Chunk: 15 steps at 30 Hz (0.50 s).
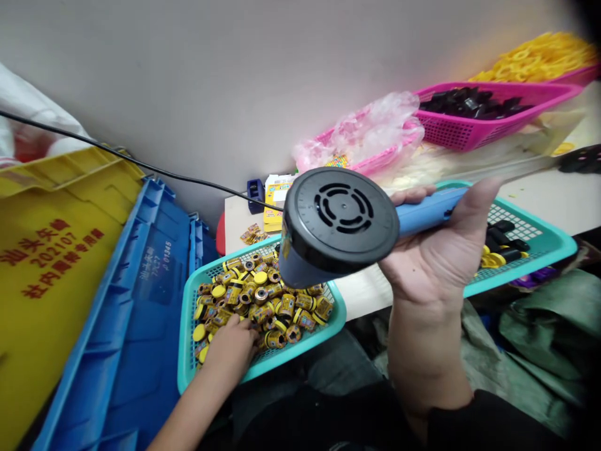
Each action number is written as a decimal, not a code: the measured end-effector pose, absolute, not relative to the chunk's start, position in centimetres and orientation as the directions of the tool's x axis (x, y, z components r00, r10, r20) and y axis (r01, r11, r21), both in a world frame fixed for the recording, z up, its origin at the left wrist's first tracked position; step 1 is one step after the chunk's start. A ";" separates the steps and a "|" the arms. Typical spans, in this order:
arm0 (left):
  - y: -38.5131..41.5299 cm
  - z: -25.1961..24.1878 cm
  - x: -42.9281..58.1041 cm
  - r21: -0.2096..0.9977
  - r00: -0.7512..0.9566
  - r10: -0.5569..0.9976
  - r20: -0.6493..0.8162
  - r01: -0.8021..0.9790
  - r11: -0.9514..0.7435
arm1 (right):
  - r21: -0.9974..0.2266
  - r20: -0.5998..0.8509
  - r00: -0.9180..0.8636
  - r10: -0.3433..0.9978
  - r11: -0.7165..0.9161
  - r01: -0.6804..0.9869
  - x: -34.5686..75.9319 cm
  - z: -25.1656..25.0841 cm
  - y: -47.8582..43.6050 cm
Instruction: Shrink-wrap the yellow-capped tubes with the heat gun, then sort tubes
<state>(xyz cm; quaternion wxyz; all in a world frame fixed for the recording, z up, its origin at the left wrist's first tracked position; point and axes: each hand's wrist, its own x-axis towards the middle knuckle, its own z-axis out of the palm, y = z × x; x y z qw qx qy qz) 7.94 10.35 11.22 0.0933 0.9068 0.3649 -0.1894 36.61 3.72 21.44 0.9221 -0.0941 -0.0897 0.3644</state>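
Note:
My right hand is closed around the blue handle of a heat gun, palm towards me. The gun's round black end, with curved vent slots, faces the camera, and its body hides part of the basket behind. Below and to the left, my left hand reaches into a turquoise basket at its near side. Its fingers bend down among many small brown-and-yellow printed jars, several with yellow lids. The fingertips are hidden, so what they grip cannot be made out.
A black cord runs across the left. Blue crates and a yellow crate stand at left. Another turquoise basket holds black and yellow parts. Pink baskets line the wall. A yellow-and-white box sits on the table.

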 end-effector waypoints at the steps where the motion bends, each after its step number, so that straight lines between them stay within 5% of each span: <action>1: 10.2 11.6 7.1 0.041 0.663 0.630 -0.404 0.701 -0.712 | -0.218 0.048 0.683 0.729 0.675 -0.705 36.5 21.5 3.6; 6: 8.7 13.0 1.0 0.234 0.532 0.835 -0.144 0.838 -0.493 | -0.076 -0.184 0.465 0.866 0.459 -0.885 34.7 21.2 4.1; 10: 6.2 12.6 -2.8 0.406 0.276 0.958 0.082 0.868 -0.285 | -0.052 -0.147 0.347 0.926 0.343 -0.938 33.0 19.5 5.4; 15: 4.0 10.6 -4.1 0.456 0.204 0.973 0.108 0.860 -0.230 | -0.086 -0.115 0.324 0.939 0.315 -0.945 32.4 18.4 5.8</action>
